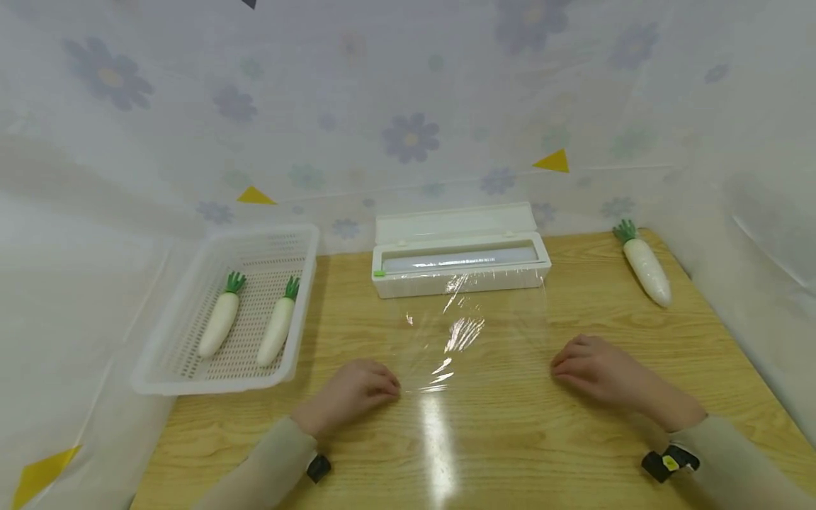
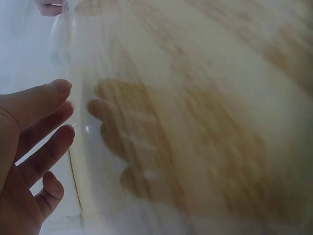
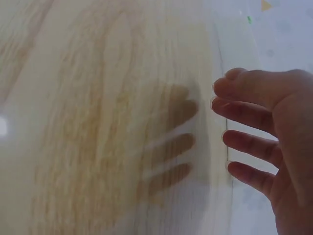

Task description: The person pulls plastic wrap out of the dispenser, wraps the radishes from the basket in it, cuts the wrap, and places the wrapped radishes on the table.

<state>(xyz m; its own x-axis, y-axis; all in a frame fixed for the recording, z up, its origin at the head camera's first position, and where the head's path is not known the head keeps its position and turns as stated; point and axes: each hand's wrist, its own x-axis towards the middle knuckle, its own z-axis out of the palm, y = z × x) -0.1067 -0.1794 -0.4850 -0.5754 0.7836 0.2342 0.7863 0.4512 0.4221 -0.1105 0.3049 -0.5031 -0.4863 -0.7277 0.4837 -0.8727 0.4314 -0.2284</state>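
A sheet of clear plastic wrap (image 1: 464, 333) stretches from the front of a white wrap dispenser box (image 1: 462, 285) toward me over the wooden table. At the sheet's near left corner is my left hand (image 1: 357, 393), its thumb and fingers apart in the left wrist view, where the hand (image 2: 36, 142) shows nothing gripped. Beside the right edge of the sheet, my right hand (image 1: 596, 372) has its fingers loosely extended. In the right wrist view, that hand's (image 3: 264, 117) thumb lies close to the forefinger; no wrap shows plainly between them.
Left on the table (image 1: 523, 453) stands a white plastic basket (image 1: 149, 368) with two white radishes (image 1: 219, 324) inside. Another radish (image 1: 647, 273), shiny on its surface, lies at the far right. The dispenser's lid (image 1: 455, 221) stands raised, near a flower-patterned curtain (image 1: 408, 85).
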